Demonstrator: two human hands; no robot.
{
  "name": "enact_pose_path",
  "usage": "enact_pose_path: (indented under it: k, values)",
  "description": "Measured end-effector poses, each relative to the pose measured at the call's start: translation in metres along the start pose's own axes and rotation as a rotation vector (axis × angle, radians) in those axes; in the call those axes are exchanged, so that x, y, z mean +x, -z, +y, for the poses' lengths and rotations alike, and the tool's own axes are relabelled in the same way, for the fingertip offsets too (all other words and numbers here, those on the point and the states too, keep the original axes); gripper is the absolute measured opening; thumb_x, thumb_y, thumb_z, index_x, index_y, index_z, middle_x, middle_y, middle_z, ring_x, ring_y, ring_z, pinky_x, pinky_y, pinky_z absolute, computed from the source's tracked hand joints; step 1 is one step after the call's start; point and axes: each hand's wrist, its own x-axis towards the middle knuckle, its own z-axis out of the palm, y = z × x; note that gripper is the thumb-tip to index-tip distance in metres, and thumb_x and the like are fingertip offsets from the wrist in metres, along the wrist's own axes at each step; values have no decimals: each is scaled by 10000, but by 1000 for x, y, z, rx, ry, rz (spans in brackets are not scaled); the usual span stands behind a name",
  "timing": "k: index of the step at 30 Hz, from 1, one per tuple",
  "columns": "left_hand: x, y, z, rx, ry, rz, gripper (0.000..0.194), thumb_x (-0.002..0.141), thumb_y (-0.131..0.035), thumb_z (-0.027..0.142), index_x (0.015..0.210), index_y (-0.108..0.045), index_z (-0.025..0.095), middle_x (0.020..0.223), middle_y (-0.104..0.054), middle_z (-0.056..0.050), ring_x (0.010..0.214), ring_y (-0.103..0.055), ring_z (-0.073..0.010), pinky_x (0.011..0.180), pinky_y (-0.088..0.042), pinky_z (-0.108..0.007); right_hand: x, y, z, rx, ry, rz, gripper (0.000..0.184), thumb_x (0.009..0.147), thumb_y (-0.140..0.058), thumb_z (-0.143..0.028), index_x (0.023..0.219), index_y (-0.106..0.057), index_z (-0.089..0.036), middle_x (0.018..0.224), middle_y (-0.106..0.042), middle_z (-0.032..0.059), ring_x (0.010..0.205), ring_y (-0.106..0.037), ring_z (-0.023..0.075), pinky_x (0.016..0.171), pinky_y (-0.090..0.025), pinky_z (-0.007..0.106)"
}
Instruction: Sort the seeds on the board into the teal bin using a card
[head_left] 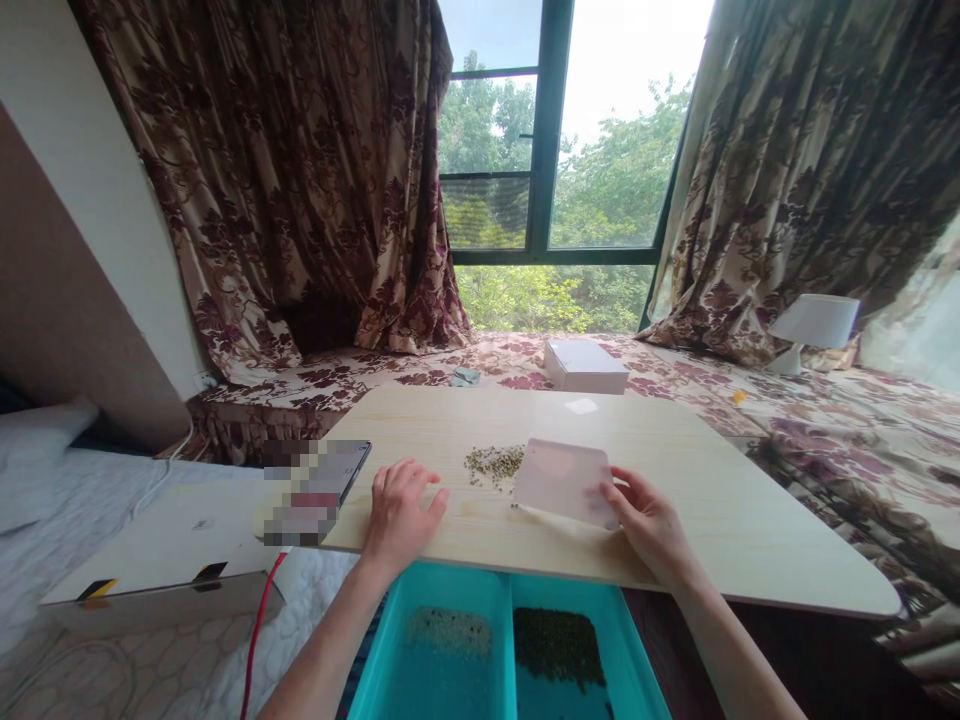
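My right hand (643,515) is closed on the right edge of a thin, translucent pinkish plastic sheet (562,482), tilted over the tabletop. Beside the sheet's left edge lies a loose spread of small greenish beans (487,465), some of it possibly hidden behind the sheet. My left hand (403,508) rests on the table left of the beans, fingers loosely bent and apart, holding nothing. Below the table's near edge sits a turquoise two-compartment tray (511,640). Pale grains (450,632) lie in its left compartment and dark green beans (559,645) in its right one.
The light wooden table (720,500) has a phone (330,490) at its left end, with a red cable (262,620) hanging down. A white carton (172,540) stands on the bed at left. Behind the table are a white box (585,367) and a lamp (816,322).
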Motion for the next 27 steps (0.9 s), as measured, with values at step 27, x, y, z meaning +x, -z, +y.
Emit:
enact_pose_path:
  k: [27]
  values:
    - [0,0,-1,-14,-1,1,133,803,-543,326,842,-636,241,929,-673,-51,1081,-531,-263,1013,-325,-468,0,2,1,-61,16,0,561,622,-667,-644,953,-610,-195,736,-748,75,649,-700,231,499,-527,290]
